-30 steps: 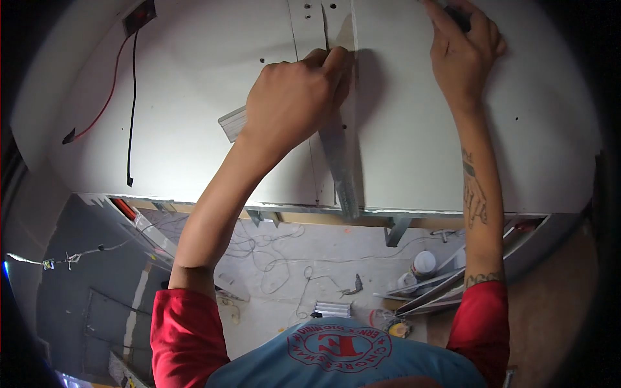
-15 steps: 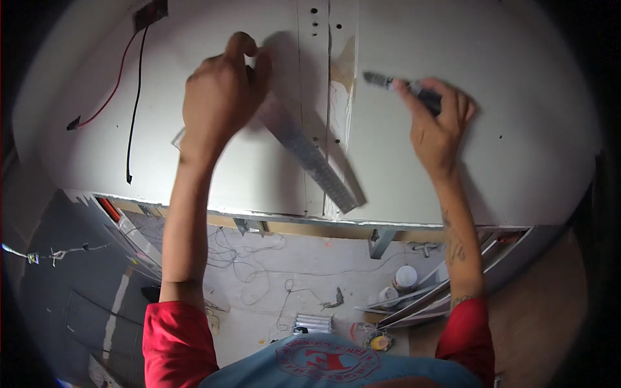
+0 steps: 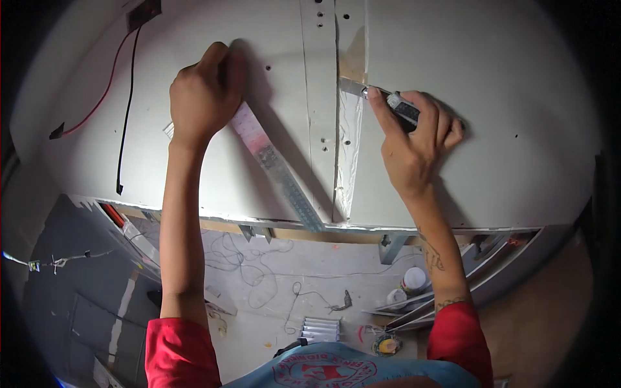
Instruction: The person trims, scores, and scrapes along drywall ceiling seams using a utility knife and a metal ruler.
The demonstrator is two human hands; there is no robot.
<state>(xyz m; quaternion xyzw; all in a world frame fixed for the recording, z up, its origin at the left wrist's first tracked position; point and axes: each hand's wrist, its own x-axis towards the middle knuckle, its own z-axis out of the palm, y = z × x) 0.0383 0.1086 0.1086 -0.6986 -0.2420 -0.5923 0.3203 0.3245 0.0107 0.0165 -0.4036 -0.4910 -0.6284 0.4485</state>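
Observation:
My left hand [image 3: 206, 97] is closed on a flat metal ruler [image 3: 284, 174], which slants down to the right over the white board [image 3: 466, 129]. Pinkish light tints the ruler's upper part, and fine marks run along its lower part. A small marked metal piece [image 3: 169, 130] shows behind my left wrist; whether it belongs to the ruler I cannot tell. In my right hand [image 3: 417, 136] is a utility knife [image 3: 404, 110] with a dark and grey handle. Its wide blade [image 3: 352, 86] lies across the torn, pale strip [image 3: 348, 142] at the board seam, below a brownish patch [image 3: 353, 58].
A red wire [image 3: 111, 87] and a black wire [image 3: 130, 110] hang from a box [image 3: 143, 14] at upper left. Metal brackets [image 3: 391, 249] jut below the board's edge. On the floor lie tangled cable [image 3: 242, 258], a white bucket [image 3: 414, 279] and a stack of metal profiles [image 3: 320, 328].
My right hand has moved left, bringing the knife blade onto the seam. My left hand and the ruler have shifted left, and the ruler's lower end has left the seam. The view has shifted slightly.

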